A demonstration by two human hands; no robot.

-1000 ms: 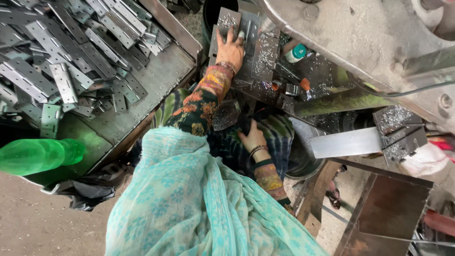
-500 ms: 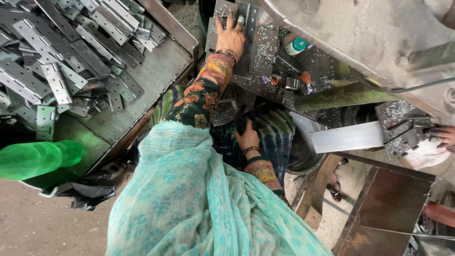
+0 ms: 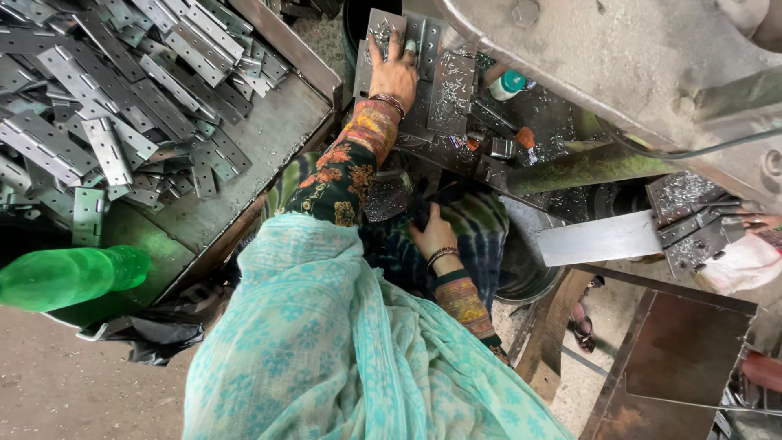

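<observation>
Since half a second earlier, the left hand (image 3: pixel 394 73) had slid a little further up the flat steel plate (image 3: pixel 383 28) on the press bed, while the right hand (image 3: pixel 429 235) had barely shifted in the lap. The left hand lay spread wide, palm down, fingers splayed over the plate, pressing on it rather than gripping it. The right hand was curled low against the dark patterned cloth; whether it closed on anything I could not tell (the fingers were tucked out of sight).

As for progress, a large heap of finished-looking metal hinges (image 3: pixel 106 106) filled the tray (image 3: pixel 277 122) on the person's left side, so much of the work appeared done, in my judgement. The plate under the left hand sat just beside a second plate (image 3: pixel 453 90) strewn with bright swarf, which suggested pieces were yet to be handled. A green plastic bottle (image 3: pixel 69 275) lay at the tray's near corner, well apart from both hands.
</observation>
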